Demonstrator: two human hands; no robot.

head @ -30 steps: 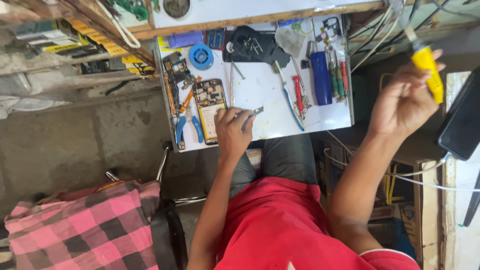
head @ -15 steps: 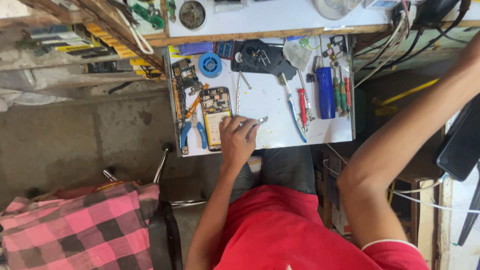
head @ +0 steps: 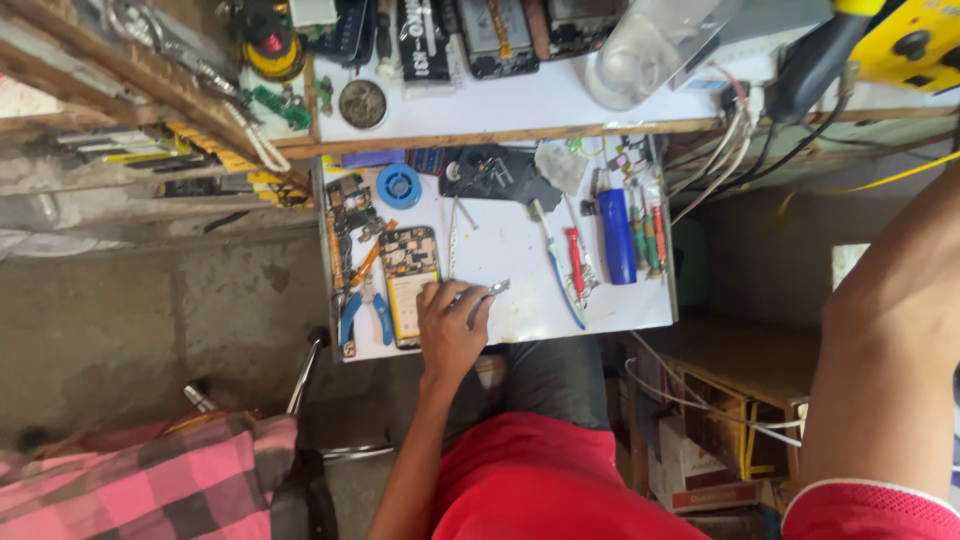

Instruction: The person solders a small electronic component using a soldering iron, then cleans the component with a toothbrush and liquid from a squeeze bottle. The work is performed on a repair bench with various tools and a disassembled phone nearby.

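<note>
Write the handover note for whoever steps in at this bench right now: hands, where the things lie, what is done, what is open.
Left hand: resting on the white work board, pinching metal tweezers, right beside the opened phone.
Right hand: raised out of view past the top right; only the arm shows.
Phone lies back-open with its circuit board exposed. Blue-handled pliers lie left of it; toothbrush, red-handled screwdriver and blue lighter lie to the right.
Done: phone opened. Left: it remains unassembled; what fault is being worked cannot be told.

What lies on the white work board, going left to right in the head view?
Blue-handled pliers → opened phone → left hand holding tweezers → toothbrush → red-handled tool → blue cylinder.
</note>
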